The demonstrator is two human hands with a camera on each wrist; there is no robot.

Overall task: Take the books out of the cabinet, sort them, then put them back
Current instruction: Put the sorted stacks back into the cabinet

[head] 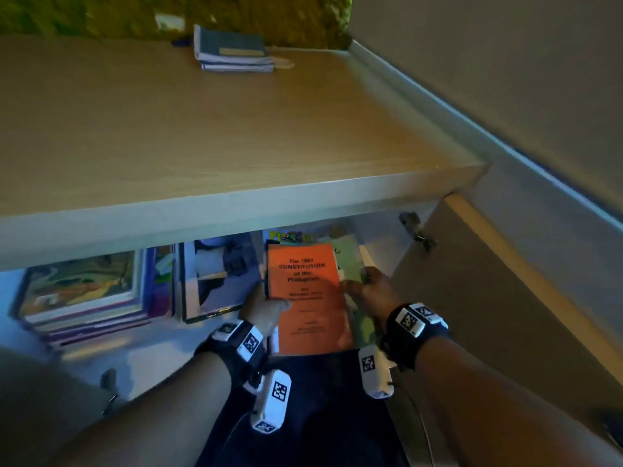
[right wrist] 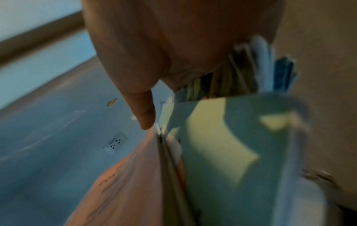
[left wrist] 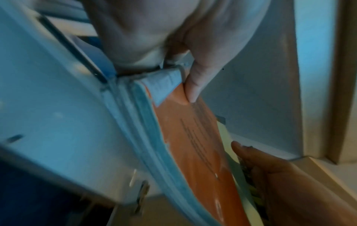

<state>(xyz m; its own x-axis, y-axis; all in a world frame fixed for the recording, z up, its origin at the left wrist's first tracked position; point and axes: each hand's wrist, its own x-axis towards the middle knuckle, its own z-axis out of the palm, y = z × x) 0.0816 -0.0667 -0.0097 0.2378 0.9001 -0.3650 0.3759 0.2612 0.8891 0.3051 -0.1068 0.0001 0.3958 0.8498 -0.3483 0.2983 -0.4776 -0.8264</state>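
An orange paperback [head: 305, 298] titled "The 1987 Constitution of the Philippines" lies on top of a small stack at the open cabinet's right end. My left hand [head: 266, 305] grips its left edge, thumb [left wrist: 191, 91] pressed on the orange cover [left wrist: 203, 152]. My right hand [head: 367, 288] holds the stack's right side, thumb [right wrist: 144, 114] at the edge of the orange book [right wrist: 125, 183] and fingers curled behind a green book [right wrist: 231, 152] beneath it. The green book [head: 350, 261] peeks out to the right. The fingers under the stack are hidden.
A pile of picture books [head: 84, 291] and a dark-framed book [head: 219, 278] lie in the cabinet to the left. The cabinet door [head: 505, 298] stands open on the right. Blue-grey notebooks [head: 232, 48] sit at the back of the wooden cabinet top [head: 202, 129].
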